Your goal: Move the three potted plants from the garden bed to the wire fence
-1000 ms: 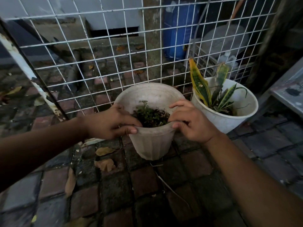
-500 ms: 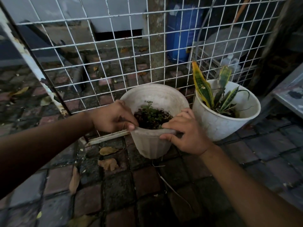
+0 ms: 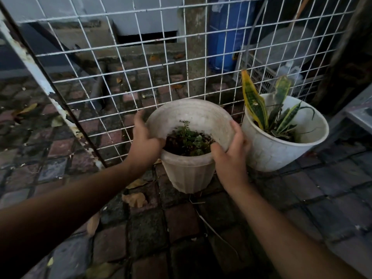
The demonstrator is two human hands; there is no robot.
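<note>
A pale ribbed pot (image 3: 189, 174) with a small green seedling (image 3: 188, 137) stands on the brick paving right in front of the white wire fence (image 3: 141, 63). My left hand (image 3: 144, 139) grips its left rim, thumb inside on the soil side. My right hand (image 3: 231, 154) grips the right rim, thumb hooked over the edge. To the right, a white pot with a striped yellow-green snake plant (image 3: 281, 141) stands against the fence. A third pot is not in view.
A rusty white-painted fence post (image 3: 50, 93) leans at the left. Dry leaves (image 3: 135, 199) lie on the wet paving. Behind the mesh stand a concrete post (image 3: 196, 47), a blue drum (image 3: 227, 33) and a crate. A grey ledge (image 3: 360, 115) juts in at the right.
Both hands have slid from the near side of the rim out to its left and right sides. The pot sits a little closer to the fence and more upright.
</note>
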